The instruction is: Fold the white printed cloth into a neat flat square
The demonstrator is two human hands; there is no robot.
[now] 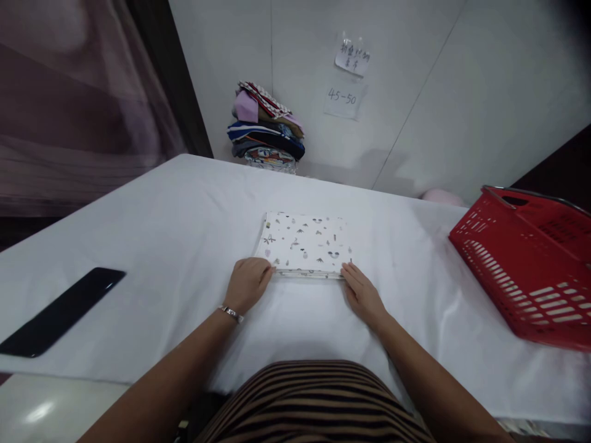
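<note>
A folded white cloth with small dark prints [307, 243] lies flat in the middle of the white table [161, 234]. My left hand [247, 284] rests at its near left corner, fingers curled and touching the edge. At the near right corner my right hand [361, 293] lies with its fingertips against the cloth's edge, fingers fairly straight. Whether either hand pinches the cloth, I cannot make out. A bracelet sits on my left wrist.
A red plastic basket [530, 264] stands at the table's right end. A black flat phone-like object [62, 311] lies near the left front edge. A stack of folded coloured clothes [266, 129] sits at the back by the wall, under paper notes [345, 98].
</note>
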